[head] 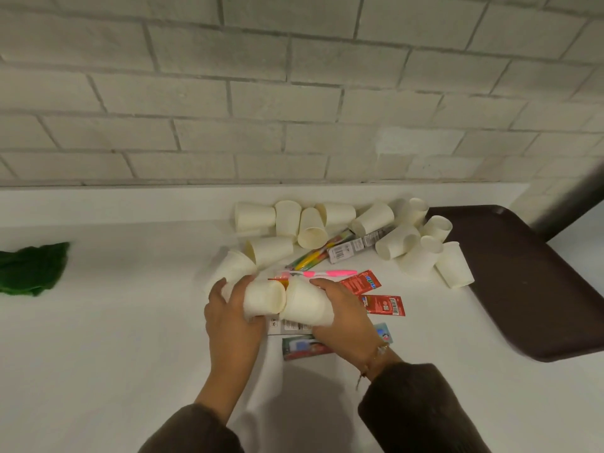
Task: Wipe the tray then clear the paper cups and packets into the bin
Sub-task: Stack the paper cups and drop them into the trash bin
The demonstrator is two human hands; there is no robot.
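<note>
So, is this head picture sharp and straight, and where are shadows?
Head view: wide lens bends the lines of the grey brick wall; a soft shadow lies on the white counter between the dark sleeves; the dark brown plastic tray looks smeared at right.

cloth [31, 269] far left | cups [327, 223] centre | tray [536, 282] right

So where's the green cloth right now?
In the head view, the green cloth lies far left on the counter, well apart from the paper cups in the middle.
</note>
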